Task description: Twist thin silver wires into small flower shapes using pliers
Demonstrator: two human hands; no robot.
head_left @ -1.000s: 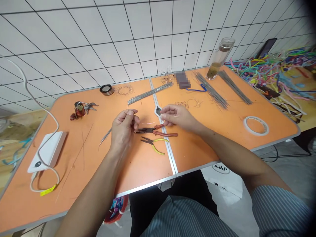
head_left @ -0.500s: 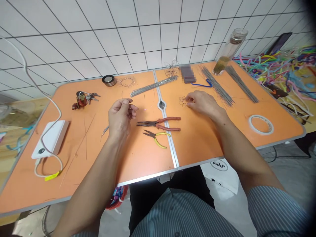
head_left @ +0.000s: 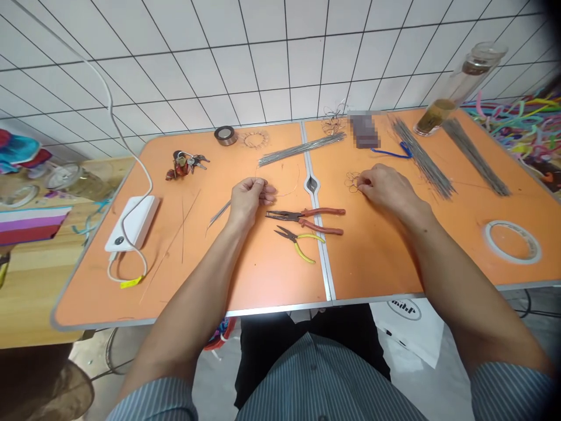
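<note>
- Head view: pinches a thin wire [head_left: 287,193] between thumb and fingers of the left hand [head_left: 249,199], over the orange table [head_left: 280,286]; shows it curving out toward two o'clock.
- Bunches the right hand [head_left: 385,187] narrow at the edge of a looped wire piece [head_left: 352,182], at nine o'clock from that hand; cannot tell whether gripping or only touching.
- Shows red-handled pliers [head_left: 302,218] at four o'clock from the left hand, with yellow-handled pliers [head_left: 293,236] just beside them, and keys [head_left: 186,164] at ten o'clock.
- Shows a grey wire bundle [head_left: 423,158] at two o'clock from the right hand, and a white tape ring [head_left: 487,235] at four.
</note>
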